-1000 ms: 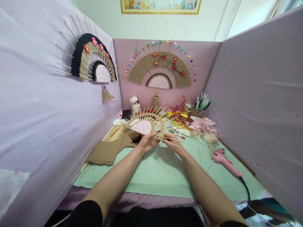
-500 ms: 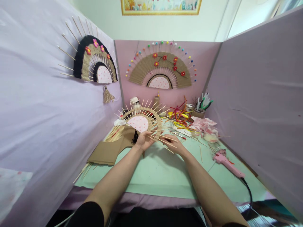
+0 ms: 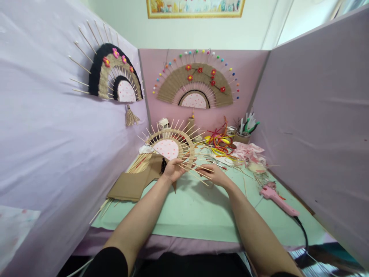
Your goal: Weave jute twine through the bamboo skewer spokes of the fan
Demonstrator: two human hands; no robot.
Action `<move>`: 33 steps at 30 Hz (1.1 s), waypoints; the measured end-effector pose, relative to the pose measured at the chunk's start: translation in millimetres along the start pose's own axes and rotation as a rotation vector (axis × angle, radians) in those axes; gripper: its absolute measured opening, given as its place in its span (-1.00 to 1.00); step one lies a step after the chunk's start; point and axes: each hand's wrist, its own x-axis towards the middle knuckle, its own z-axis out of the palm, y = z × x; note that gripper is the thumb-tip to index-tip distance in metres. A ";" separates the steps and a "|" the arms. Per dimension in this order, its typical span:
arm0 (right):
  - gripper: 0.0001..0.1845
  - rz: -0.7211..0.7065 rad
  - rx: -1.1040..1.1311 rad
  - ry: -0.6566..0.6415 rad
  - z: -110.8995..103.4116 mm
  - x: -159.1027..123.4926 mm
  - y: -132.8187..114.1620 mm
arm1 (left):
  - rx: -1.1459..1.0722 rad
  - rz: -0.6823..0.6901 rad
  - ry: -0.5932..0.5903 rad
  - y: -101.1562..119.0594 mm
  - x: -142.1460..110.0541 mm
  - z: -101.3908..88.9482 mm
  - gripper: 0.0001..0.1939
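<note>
Fan (image 3: 166, 149), half-round, unfinished at the rim: pink-dotted centre, tan woven bands, bare sticks radiating outward; held tilted above the desk (image 3: 196, 215), between the two hands and the back panel. Left hand (image 3: 175, 170): grip closed on the lower edge of the fan, near the end of the woven bands. Right hand (image 3: 212, 175): fingers bent, at the lowest sticks on the fan's right side; whether its grip is shut on a stick or a strand, cannot tell.

Black tassel (image 3: 163, 165): hanging below the fan's dotted centre, just beside the left hand. Brown cardboard (image 3: 127, 186): on the desk, left side. Loose sticks (image 3: 141, 163): beside the cardboard. Pink glue gun (image 3: 278, 198): lying at the right of the desk, black cord running off toward the near edge. Coloured pipe cleaners (image 3: 220, 148): heaped toward the back. Crumpled pink-and-white material (image 3: 248, 150): right of that heap. Tool pot (image 3: 241, 138): rear right, green-handled tool inside. Finished fans, two: one flower-trimmed with pompoms (image 3: 198, 75) on the back panel, one black-banded (image 3: 111, 73) on the left panel.
</note>
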 end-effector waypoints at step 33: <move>-0.66 0.087 0.087 -0.224 14.7 -11.1 -13.8 | -0.033 -0.021 -0.045 -15.6 5.4 21.0 -0.52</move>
